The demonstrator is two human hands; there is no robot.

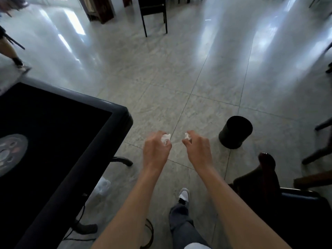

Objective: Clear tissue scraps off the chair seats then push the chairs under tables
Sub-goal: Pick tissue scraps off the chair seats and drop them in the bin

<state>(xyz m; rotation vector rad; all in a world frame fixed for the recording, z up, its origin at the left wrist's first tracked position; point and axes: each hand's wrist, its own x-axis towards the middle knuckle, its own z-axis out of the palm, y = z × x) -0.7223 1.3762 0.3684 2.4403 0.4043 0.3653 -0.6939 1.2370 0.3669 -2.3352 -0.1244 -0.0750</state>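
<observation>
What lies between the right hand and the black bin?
Only bare floor tile separates the right hand, pinching a tissue scrap, from the black bin, in the head view.

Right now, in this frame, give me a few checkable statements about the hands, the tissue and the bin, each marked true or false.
1. Each hand holds a white tissue scrap: left hand, right hand. True.
2. The black bin stands on the table. False: it stands on the floor, ahead and to the right of the hands.
3. The dark table is on the person's left. True.
4. The right hand is already over the bin. False: it is short of it, to its left.
</observation>
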